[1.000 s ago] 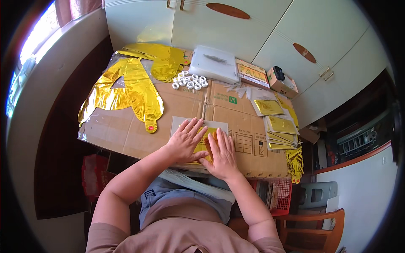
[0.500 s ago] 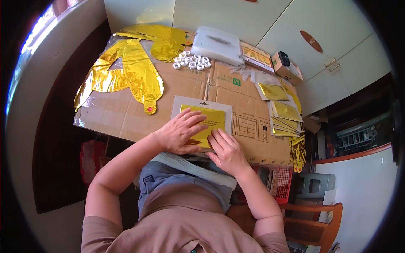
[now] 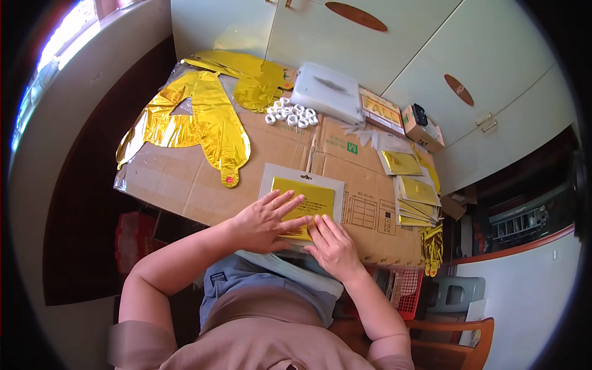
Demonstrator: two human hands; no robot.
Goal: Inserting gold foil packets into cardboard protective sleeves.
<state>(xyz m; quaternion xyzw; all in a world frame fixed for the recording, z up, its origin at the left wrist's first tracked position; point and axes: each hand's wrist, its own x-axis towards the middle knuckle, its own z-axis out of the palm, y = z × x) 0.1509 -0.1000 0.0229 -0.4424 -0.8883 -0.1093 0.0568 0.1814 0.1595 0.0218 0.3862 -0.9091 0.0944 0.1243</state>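
A flat clear packet (image 3: 319, 194) with a folded gold foil sheet inside lies on the cardboard in front of me. It has a pale border and a hanging hole at its far edge. My left hand (image 3: 269, 223) rests flat across its left part, fingers spread. At the near right corner, my right hand (image 3: 333, 248) presses down with its fingers stretched out side by side. Both hands cover the packet's near part.
Cardboard (image 3: 203, 197) covers the table. A gold foil balloon (image 3: 213, 126) lies at left, near several white ribbon rolls (image 3: 291, 113). A translucent box (image 3: 327, 92) stands behind. Several gold packets (image 3: 419, 190) are stacked at right, beside hanging gold foil strips (image 3: 433, 246).
The whole view has shifted, so the table sits lower in it. Both hands stay on the packet; the left fingers are spread a little wider.
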